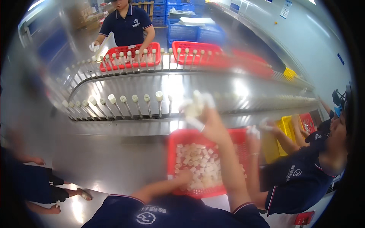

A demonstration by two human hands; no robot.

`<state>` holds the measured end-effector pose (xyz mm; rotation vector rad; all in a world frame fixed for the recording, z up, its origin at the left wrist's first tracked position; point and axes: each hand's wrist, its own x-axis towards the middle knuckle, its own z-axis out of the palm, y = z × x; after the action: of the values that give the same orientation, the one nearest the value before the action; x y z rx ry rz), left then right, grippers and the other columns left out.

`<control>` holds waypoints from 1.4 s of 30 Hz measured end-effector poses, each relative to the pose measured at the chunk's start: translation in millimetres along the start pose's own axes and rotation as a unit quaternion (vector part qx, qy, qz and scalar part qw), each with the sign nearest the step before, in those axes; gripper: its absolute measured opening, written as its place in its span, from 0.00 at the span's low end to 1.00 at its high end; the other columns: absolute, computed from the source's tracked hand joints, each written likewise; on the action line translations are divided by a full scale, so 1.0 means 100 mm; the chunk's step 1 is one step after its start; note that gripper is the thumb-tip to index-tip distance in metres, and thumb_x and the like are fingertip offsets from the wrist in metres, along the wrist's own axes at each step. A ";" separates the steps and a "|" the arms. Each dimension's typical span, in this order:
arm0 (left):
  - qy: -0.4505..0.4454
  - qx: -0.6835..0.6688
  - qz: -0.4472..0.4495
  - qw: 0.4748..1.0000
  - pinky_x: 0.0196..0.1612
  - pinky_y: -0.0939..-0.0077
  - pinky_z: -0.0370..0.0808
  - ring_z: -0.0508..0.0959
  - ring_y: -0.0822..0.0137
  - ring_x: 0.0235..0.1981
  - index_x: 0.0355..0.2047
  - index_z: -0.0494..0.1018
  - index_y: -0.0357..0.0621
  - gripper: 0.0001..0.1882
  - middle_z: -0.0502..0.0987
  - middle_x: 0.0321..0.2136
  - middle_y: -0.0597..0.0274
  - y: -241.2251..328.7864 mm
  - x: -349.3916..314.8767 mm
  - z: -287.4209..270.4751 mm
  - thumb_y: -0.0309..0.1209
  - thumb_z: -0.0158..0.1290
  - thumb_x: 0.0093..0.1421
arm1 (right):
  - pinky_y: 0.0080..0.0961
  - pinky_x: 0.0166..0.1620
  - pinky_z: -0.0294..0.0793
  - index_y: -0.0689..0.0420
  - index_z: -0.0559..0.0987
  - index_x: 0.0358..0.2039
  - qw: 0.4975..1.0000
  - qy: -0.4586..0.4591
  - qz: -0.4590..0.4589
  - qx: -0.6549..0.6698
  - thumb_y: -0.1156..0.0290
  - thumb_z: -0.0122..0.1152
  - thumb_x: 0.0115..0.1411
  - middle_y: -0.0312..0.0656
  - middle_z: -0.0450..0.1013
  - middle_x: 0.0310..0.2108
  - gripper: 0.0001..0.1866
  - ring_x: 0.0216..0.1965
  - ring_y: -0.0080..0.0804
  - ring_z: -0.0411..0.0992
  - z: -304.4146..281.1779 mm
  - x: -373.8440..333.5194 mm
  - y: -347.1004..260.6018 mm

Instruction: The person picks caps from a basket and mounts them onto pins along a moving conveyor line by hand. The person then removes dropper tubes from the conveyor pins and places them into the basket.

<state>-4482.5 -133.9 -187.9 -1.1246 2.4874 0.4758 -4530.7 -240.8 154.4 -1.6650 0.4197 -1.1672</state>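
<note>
In the red basket (172, 152) in front of me lie many small white cylindrical pieces (197, 161), like short caps or sleeves. My left hand (185, 178) reaches into its near left part; the fingers are down among the pieces and hidden. Beyond the basket, my right hand (203, 114) is raised at the row of metal posts (148, 106). White coverings show on its fingers, and motion smears them. Something pale and cream-coloured (195, 103) appears at the fingertips, too blurred to name. Left of that hand, several posts carry whitish cylindrical caps (159, 95).
The posts loop around a shiny metal table (114, 83). Across it, a person (127, 26) works at another red basket (157, 49). At my right, a co-worker (304, 174) sits close, near a yellow basket (287, 131). Another person (34, 182) stands at the left. Blue crates (186, 32) are stacked behind.
</note>
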 end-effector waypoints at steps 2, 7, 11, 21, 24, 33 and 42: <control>0.034 -0.048 -0.034 0.998 0.31 0.62 0.69 0.67 0.58 0.43 0.31 0.75 0.47 0.12 0.73 0.31 0.60 0.04 0.14 0.02 0.35 0.50 0.47 | 0.20 0.41 0.67 0.60 0.59 0.49 1.000 -0.018 0.009 0.019 0.82 0.52 0.53 0.40 0.67 0.40 0.23 0.37 0.24 0.66 -0.17 -0.09 0.01; 0.101 -0.011 -0.027 0.994 0.29 0.64 0.66 0.66 0.59 0.42 0.29 0.75 0.46 0.09 0.72 0.30 0.63 0.29 0.51 0.15 0.32 0.48 0.47 | 0.26 0.38 0.67 0.66 0.69 0.38 0.956 -0.004 0.004 -0.295 0.76 0.49 0.55 0.48 0.67 0.29 0.10 0.33 0.35 0.67 -0.50 -0.25 0.18; 0.171 0.008 -0.071 0.983 0.28 0.63 0.66 0.68 0.59 0.38 0.27 0.75 0.44 0.09 0.73 0.27 0.61 0.74 0.99 0.27 0.30 0.47 0.48 | 0.27 0.38 0.66 0.67 0.70 0.36 0.886 -0.101 0.005 -0.453 0.76 0.47 0.53 0.53 0.65 0.28 0.10 0.34 0.40 0.66 -1.01 -0.11 0.78; 0.259 -0.675 -0.007 0.691 0.38 0.75 0.70 0.73 0.70 0.35 0.44 0.67 0.46 0.18 0.73 0.34 0.62 0.84 -0.06 -1.16 0.32 0.52 0.52 | 0.20 0.31 0.69 0.61 0.71 0.34 0.952 -0.094 0.137 -0.257 0.74 0.49 0.55 0.38 0.71 0.25 0.07 0.27 0.22 0.70 -1.75 -0.84 1.09; 0.445 -0.689 -0.349 0.454 0.38 0.77 0.69 0.73 0.71 0.35 0.41 0.69 0.39 0.17 0.74 0.32 0.58 0.25 -0.27 -0.21 0.33 0.50 0.53 | 0.22 0.31 0.71 0.60 0.72 0.35 0.947 -0.080 0.261 -0.171 0.75 0.51 0.53 0.40 0.72 0.24 0.08 0.25 0.27 0.71 -1.75 -1.36 1.48; 0.493 -0.737 -0.253 0.387 0.39 0.79 0.70 0.73 0.72 0.36 0.38 0.68 0.42 0.16 0.72 0.33 0.66 0.22 -0.26 -0.15 0.22 0.56 0.47 | 0.34 0.38 0.71 0.57 0.74 0.31 0.652 -0.360 0.194 -0.639 0.73 0.54 0.47 0.47 0.69 0.35 0.09 0.38 0.45 0.70 -0.69 -2.09 3.45; 0.638 -0.616 -0.247 0.390 0.42 0.75 0.71 0.73 0.69 0.39 0.40 0.68 0.41 0.18 0.72 0.39 0.63 -0.90 -0.49 -1.17 0.21 0.56 0.47 | 0.44 0.40 0.69 0.54 0.75 0.32 0.699 -0.221 0.003 -0.680 0.71 0.46 0.53 0.44 0.70 0.37 0.09 0.36 0.39 0.71 -0.81 -1.21 3.63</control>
<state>-4406.2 -210.7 -76.1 -3.8711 1.6894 2.0137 -4564.8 -349.1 -220.3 -3.0840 1.1263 -0.2185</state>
